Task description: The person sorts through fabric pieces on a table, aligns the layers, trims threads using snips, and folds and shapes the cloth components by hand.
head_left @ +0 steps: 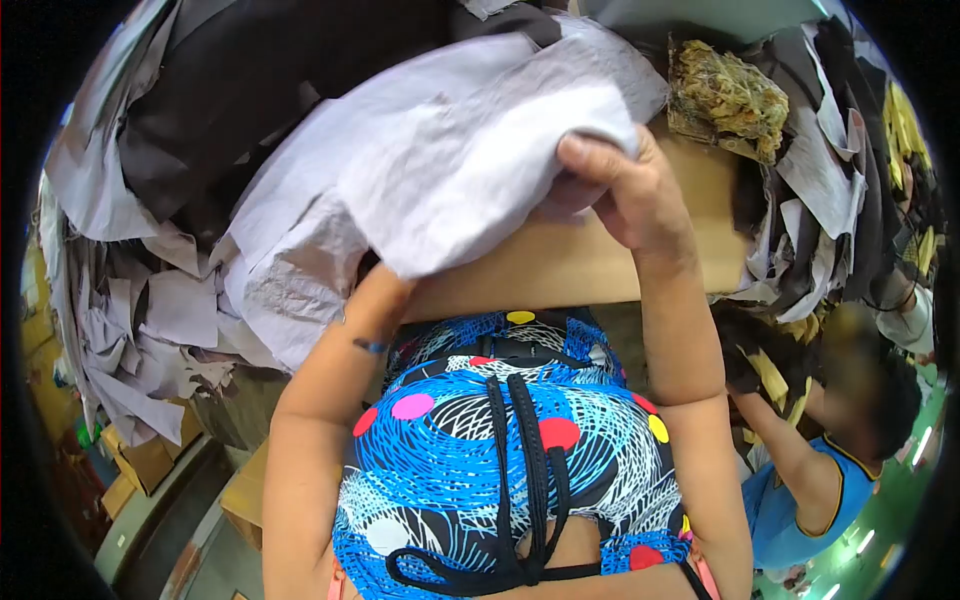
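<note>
A light grey piece of cloth (pixel 480 165) is held up over a tan board. My right hand (pixel 615 180) pinches its right edge between thumb and fingers. The cloth covers my left hand, and only the wrist and forearm show below its lower edge. More pale grey cloth (pixel 300 190) lies beneath and to the left of the held piece, with a crumpled part near my left wrist. The tan board (pixel 560 265) lies just beyond my body.
Dark cloth (pixel 250 75) is heaped at the upper left, and grey scraps (pixel 180 305) hang at the left. A bundle of yellowish strands (pixel 730 95) sits at the upper right, near more scraps (pixel 820 170). A person in a blue top (pixel 810 500) is at the lower right.
</note>
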A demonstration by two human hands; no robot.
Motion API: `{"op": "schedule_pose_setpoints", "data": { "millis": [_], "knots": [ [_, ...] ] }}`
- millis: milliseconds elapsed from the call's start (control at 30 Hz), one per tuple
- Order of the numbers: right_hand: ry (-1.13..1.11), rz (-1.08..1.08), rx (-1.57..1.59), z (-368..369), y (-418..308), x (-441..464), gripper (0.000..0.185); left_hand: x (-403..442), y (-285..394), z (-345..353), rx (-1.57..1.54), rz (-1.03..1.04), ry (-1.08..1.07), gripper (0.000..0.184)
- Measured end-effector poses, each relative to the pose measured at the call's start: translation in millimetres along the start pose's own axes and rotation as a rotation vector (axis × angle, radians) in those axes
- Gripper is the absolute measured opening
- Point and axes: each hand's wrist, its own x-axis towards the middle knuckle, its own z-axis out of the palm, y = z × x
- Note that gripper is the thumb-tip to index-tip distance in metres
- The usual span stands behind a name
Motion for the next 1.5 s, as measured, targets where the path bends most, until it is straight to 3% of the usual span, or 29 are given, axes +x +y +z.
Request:
{"op": "schedule_pose_setpoints", "data": {
  "millis": [100, 167, 200, 267, 333, 433, 533, 667, 767, 867, 967, 1067, 1100, 1233, 1300, 1333, 1467, 1500],
  "knots": [
    [-0.179, 0.091, -0.345, -3.8, 14.9, -17.4, 0.033, 8.6, -33.8, -1.9, 0.303, 0.219, 0.107, 0.036],
    [-0.437, 0.104, -0.635, -6.3, 24.7, -27.2, 0.035, 14.9, -53.5, 0.5, 0.432, 0.301, 0.152, 0.032],
    [-0.568, 0.110, -0.781, -9.1, 28.1, -32.2, 0.036, 18.5, -54.6, 2.9, 0.436, 0.345, 0.172, 0.031],
    [-0.580, 0.194, -0.918, -16.6, 32.3, -43.2, 0.036, 25.8, -37.2, -3.0, 0.394, 0.498, 0.267, 0.032],
    [-0.421, 0.188, -0.826, -24.5, 36.7, -47.6, 0.034, 20.1, -32.3, 0.9, 0.378, 0.496, 0.215, 0.026],
    [-0.096, 0.062, -0.508, -29.1, 44.3, -41.7, 0.028, 16.7, -20.7, 4.0, 0.437, 0.551, 0.196, 0.033],
    [0.367, -0.357, -1.002, -13.9, 49.8, -22.2, 0.023, 23.2, -16.0, 8.8, 0.214, 0.317, 0.027, 0.041],
    [0.622, -0.420, -1.190, -21.6, 73.7, -6.3, 0.036, 29.8, 9.3, -1.4, 0.130, 0.299, 0.012, 0.040],
    [0.654, -0.375, -1.158, -33.5, 87.8, -3.6, 0.043, 31.7, 10.4, -4.6, 0.180, 0.343, -0.126, 0.038],
    [0.764, -0.663, -1.341, -25.7, 86.4, -13.5, 0.043, 34.4, -4.2, 0.1, 0.074, 0.401, -0.116, 0.039],
    [0.543, -0.685, -1.505, -14.3, 85.3, -25.4, 0.044, 38.1, 2.2, -7.5, 0.062, 0.390, -0.146, 0.039],
    [0.400, -0.509, -1.636, -15.6, 91.1, -18.1, 0.042, 34.9, 3.9, 0.2, 0.073, 0.381, -0.121, 0.037],
    [0.454, -0.582, -1.545, -20.6, 92.2, -9.0, 0.029, 32.4, 3.8, 3.2, 0.071, 0.380, -0.093, 0.036],
    [0.681, -0.397, -0.831, -36.4, 80.3, 27.2, 0.014, 24.4, 28.0, -4.4, 0.238, -0.002, -0.282, 0.041],
    [0.688, -0.200, -0.516, -48.0, 79.7, 34.6, 0.012, 16.3, 31.1, -5.3, 0.177, 0.020, -0.108, 0.043],
    [0.679, -0.180, -0.531, -49.8, 78.7, 33.7, 0.012, 11.4, 31.8, -6.1, 0.152, 0.039, -0.014, 0.044],
    [0.572, -0.028, -0.421, -49.3, 66.4, 31.0, 0.014, -12.5, 32.4, -7.9, -0.338, -0.304, 0.225, 0.033],
    [0.531, 0.012, -0.352, -49.2, 62.9, 31.8, 0.015, -20.6, 24.5, -7.7, -0.387, -0.428, 0.177, 0.026]
  ]
}}
